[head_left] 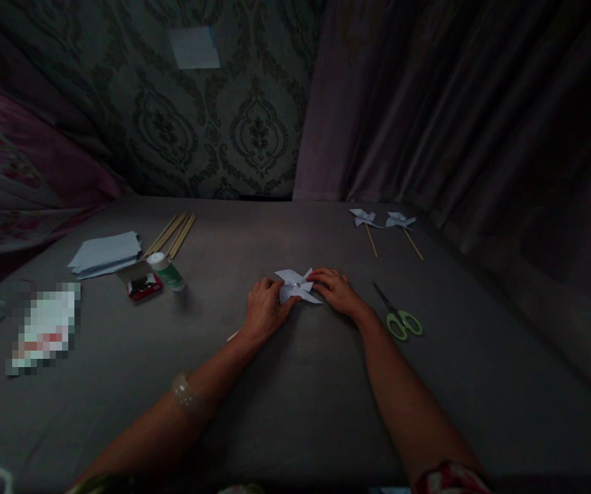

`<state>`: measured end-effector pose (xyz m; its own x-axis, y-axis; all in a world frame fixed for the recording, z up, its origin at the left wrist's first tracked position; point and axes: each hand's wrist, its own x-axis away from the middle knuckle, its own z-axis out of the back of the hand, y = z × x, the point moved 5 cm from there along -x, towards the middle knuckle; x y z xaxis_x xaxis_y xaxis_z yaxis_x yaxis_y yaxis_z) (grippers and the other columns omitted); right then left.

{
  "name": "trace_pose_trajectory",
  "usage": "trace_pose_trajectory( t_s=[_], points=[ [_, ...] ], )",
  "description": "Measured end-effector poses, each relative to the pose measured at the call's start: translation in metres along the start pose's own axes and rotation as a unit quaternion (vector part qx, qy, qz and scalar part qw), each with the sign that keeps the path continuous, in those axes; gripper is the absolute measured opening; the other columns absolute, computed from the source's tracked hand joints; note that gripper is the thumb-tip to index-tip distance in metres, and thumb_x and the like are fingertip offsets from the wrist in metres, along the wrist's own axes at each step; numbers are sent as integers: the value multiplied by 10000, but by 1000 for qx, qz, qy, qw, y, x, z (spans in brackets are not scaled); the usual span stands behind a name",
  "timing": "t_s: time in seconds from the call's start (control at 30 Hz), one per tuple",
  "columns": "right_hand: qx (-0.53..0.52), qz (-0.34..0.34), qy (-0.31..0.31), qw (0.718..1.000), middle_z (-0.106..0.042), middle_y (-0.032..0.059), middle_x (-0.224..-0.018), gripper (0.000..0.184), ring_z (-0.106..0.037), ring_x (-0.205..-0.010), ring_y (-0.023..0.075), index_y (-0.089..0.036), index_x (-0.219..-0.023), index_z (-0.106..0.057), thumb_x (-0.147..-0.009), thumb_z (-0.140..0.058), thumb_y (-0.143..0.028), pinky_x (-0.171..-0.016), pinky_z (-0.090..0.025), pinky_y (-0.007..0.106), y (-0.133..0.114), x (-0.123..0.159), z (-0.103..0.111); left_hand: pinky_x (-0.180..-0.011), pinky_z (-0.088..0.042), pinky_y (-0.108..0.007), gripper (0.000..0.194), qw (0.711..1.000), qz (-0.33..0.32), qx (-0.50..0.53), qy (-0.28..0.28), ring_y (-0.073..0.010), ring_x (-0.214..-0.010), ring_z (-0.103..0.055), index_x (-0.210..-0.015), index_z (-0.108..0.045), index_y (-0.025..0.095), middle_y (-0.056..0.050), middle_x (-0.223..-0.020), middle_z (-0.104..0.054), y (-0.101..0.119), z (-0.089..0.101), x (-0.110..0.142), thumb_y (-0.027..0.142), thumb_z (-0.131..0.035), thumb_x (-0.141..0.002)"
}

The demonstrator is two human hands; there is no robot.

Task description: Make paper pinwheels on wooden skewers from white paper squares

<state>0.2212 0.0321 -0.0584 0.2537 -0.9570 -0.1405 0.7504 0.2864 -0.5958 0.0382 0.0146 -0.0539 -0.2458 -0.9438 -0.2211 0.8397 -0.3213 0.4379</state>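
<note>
A white paper pinwheel (297, 287) with a small shiny pin at its centre is between my hands, low over the middle of the table. My left hand (267, 309) grips its left blade, fingers curled round the edge. From the other side, my right hand (335, 288) has its fingers closed on the right blade. A thin light stick (233, 335) shows its end beside my left wrist; the rest is hidden under the arm. Green-handled scissors (398, 319) lie to the right of my right forearm.
Two finished pinwheels on sticks (363, 218) lie at the back right. Towards the left are a paper stack (107, 252), several wooden sticks (172, 233), a glue bottle (166, 271), a small red box (144, 285) and a blurred packet (49, 329). Behind the table (254, 233) rises a patterned wall.
</note>
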Motion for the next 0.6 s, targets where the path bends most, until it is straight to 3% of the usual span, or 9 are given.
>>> trace_pose_trajectory(
  t_s=[0.6],
  points=[
    [-3,-9,32,999,-666,37,-1107,163,-541,-1083,219,-264,-967,-704,-861,-581,-249,-963,-326,436,-1,-7,-2,-847,-452,-359,398,1000,8,0,6,-244,-977,-574,-1095,-667,179,-111,-1026,-638,5,5,-2,484,-577,-855]
  ],
)
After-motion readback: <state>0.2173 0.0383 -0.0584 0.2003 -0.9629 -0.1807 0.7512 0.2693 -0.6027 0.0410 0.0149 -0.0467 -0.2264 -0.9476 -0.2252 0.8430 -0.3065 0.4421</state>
